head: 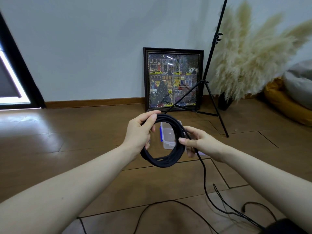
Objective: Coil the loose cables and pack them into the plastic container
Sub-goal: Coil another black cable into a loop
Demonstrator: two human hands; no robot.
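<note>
Loose cable [205, 186]: thin black cord trailing over the wooden floor [84, 132] at 6 o'clock.
Coil [162, 159]: one round bundle of matte black loops, centre.
Left hand [138, 134]: curled around the coil at 9 o'clock.
Right hand [199, 142]: pinching the coil at 3 o'clock.
Container [168, 135]: one clear plastic box with a blue clip, on the floor behind the coil.

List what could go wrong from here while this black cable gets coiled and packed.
1. Much of the black cable trails loose across the wooden floor in crossing loops near the person; it may knot or snag as it is drawn in.
2. The left hand grips only one side of the coil, and the right hand pinches the other; loosening either grip may spill the turns.
3. The coil looks about as wide as the plastic container, so it may not fit.
</note>
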